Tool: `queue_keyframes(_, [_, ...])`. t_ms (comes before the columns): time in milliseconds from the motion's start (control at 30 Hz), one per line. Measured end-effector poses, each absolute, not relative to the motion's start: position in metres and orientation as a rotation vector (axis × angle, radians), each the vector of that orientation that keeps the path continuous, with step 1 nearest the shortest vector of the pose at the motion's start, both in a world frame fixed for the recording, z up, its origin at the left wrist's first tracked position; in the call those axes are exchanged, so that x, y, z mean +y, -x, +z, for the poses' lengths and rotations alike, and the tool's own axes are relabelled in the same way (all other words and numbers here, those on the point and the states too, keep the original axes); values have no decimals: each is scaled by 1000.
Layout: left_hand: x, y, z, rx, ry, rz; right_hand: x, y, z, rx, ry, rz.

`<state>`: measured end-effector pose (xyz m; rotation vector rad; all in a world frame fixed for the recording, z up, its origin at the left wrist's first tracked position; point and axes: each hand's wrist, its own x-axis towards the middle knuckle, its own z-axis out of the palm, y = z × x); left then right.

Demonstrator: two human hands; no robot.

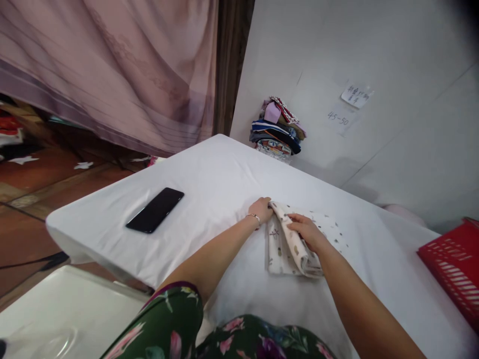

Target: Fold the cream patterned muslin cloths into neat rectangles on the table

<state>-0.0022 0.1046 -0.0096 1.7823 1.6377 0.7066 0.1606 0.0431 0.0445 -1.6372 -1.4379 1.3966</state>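
A white cloth (297, 244) with small printed figures lies partly folded on the white-covered table (213, 174) in front of me. My left hand (261, 209), with a bracelet at the wrist, pinches the cloth's far left corner. Over the folded part, my right hand (305, 230) grips the raised layer between thumb and fingers. The fold stands up in a loose roll toward my right forearm, which hides some of the cloth. Where the cloth's far right side ends is hard to tell against the white cover.
A black phone (155, 210) lies on the table's left part. Behind the far edge stands a stack of folded clothes (277, 127). A red plastic basket (454, 264) is at the right edge. A white stool-like surface (71, 304) is at lower left, a pink curtain (149, 65) behind.
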Motion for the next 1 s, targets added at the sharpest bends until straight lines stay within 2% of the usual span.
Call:
queue_keyframes(133, [116, 0, -11, 1673, -1851, 645, 37, -149, 35, -1678, 1661, 1190])
queue_keyframes(333, [125, 3, -17, 1728, -1877, 578, 18, -132, 14, -2118, 1732, 593])
queue_keyframes(833, [128, 3, -18, 1783, -1947, 511, -26, -127, -5, -2219, 1503, 267])
queue_keyframes(1000, [128, 6, -16, 1818, -1942, 500, -27, -125, 1, -2231, 1525, 293])
